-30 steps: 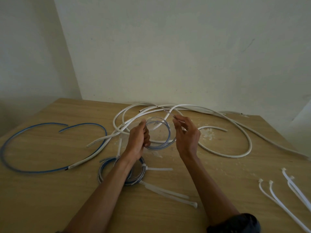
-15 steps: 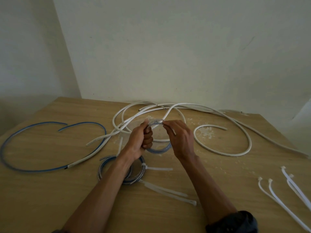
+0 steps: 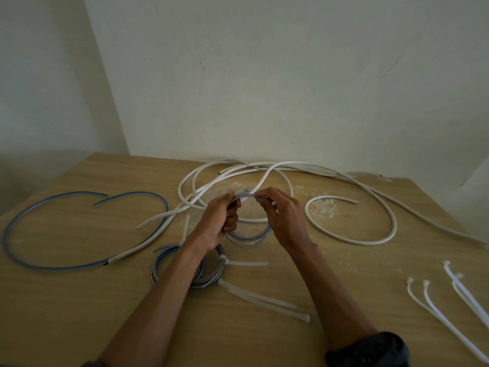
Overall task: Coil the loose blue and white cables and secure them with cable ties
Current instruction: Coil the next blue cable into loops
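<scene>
A small coil of thin blue-and-clear cable (image 3: 248, 238) is held just above the wooden table (image 3: 79, 300). My left hand (image 3: 218, 221) grips its left side and my right hand (image 3: 283, 215) pinches its top strand. Under my left forearm lies a second blue coil (image 3: 161, 263), bound with white cable ties (image 3: 246, 263). A long loose blue cable (image 3: 53, 266) curves over the left of the table. Loose white cables (image 3: 352, 241) loop across the back and right.
Several spare white cable ties (image 3: 439, 311) lie at the right front, and two more (image 3: 264, 300) trail from the tied coil. White crumbs (image 3: 324, 207) are scattered among the cables. A pale wall (image 3: 264, 88) rises behind the table's far edge.
My right hand has moved left along the top of the coil toward my left hand. The coil has shrunk into a tighter loop between both hands.
</scene>
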A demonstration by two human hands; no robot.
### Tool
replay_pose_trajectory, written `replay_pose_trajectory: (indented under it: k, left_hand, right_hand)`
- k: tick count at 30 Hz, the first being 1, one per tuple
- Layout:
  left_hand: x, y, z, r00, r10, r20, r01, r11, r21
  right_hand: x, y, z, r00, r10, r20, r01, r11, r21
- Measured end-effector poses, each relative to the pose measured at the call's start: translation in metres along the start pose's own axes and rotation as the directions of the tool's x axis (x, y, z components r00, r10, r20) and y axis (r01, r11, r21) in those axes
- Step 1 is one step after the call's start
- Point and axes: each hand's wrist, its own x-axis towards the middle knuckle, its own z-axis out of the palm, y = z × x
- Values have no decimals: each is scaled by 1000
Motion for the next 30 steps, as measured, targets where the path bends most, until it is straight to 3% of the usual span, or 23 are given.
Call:
replay_pose_trajectory:
  k: [6,10,14,20,25,30]
  left_hand:
    - [-2,1,3,999,1,-50,1,999,34]
    - [-3,1,5,998,44,-53,-40,996,82]
    - [-3,-1,4,997,64,-51,-59,995,86]
    - [0,-1,-1,997,31,-77,-34,999,-39]
    - [-3,-1,1,1000,4,-18,-3,1000,27]
    - [-4,2,3,999,3,-46,3,993,116]
  right_hand:
    - [0,-6,3,994,-72,-82,70,997,-21]
    - [0,-7,2,978,-5,-209,9,1000,16]
    - [0,-8,2,991,-86,-104,80,995,-55]
    - [1,-8,3,997,-67,-27,65,996,-54]
    - [2,-6,2,994,-108,-6,107,990,-91]
    - [1,-6,1,986,-154,67,162,977,-141]
